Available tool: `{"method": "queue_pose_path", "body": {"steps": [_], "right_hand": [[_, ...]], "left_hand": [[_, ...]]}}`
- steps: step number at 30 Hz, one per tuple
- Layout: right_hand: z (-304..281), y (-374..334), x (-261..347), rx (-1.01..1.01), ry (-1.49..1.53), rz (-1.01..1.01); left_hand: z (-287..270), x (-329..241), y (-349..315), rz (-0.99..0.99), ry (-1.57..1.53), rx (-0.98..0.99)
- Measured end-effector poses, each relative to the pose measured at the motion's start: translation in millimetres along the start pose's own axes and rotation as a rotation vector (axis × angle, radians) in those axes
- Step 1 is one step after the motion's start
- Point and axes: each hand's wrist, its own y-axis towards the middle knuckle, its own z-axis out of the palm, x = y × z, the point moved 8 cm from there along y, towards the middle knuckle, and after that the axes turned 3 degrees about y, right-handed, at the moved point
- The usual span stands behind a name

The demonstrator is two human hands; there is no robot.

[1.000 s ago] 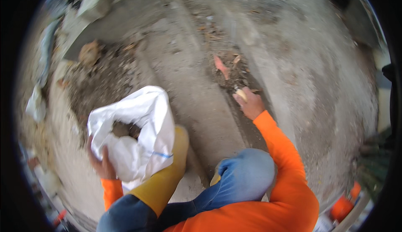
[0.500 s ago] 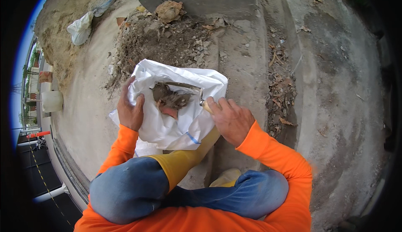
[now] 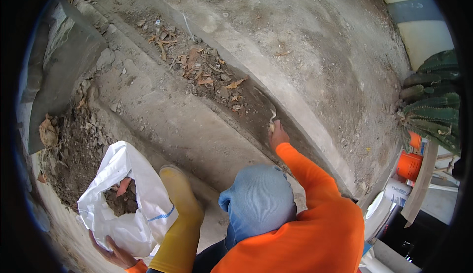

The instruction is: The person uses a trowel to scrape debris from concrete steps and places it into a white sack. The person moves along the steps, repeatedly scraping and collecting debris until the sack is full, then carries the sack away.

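**Trowel in the gutter, sack held open at the left**

Concrete fills most of my view: a sloped slab up top, then a shallow gutter [image 3: 217, 83] running diagonally from upper left to lower right, with a raised lip on its far side and a flat strip of pavement on the near side. Dry leaves [image 3: 194, 64] and grit lie along the gutter bed, thickest toward its upper end.

My right hand [image 3: 277, 136] is closed around a trowel [image 3: 271, 118], blade down in the gutter just below the leaf litter; the lip hems it in on the right, while the channel runs open up and to the left.

My left hand [image 3: 114, 253] grips the lower edge of a white sack [image 3: 133, 209], fingers curled into the cloth. Its mouth gapes toward the top, soil and a leaf showing inside. A dirt pile [image 3: 74, 160] crowds the sack's left side; my yellow boot [image 3: 180, 209] stands just beside its right edge.

Bare pavement between boot and gutter gives open room. At the far right, an orange bucket [image 3: 409, 165] and a cactus [image 3: 433, 108] stand well apart from both hands.
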Motion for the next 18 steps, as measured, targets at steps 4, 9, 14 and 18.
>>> {"method": "queue_pose_path", "body": {"steps": [4,9,14,18], "right_hand": [[59.6,72.3,77.8,0.242,0.136,-0.028],[80.7,109.6,143.9,0.226,0.062,-0.204],[28.1,31.8,-19.4,0.135,0.081,-0.092],[36.4,-25.8,-138.1,0.263,0.084,0.198]], "left_hand": [[5.7,-10.5,1.4,0.065,0.065,0.009],[12.3,-24.5,1.0,0.109,0.072,0.016],[13.2,-35.0,-11.0,0.028,0.112,-0.001],[18.7,-47.9,-13.3,0.081,0.155,0.018]]}}
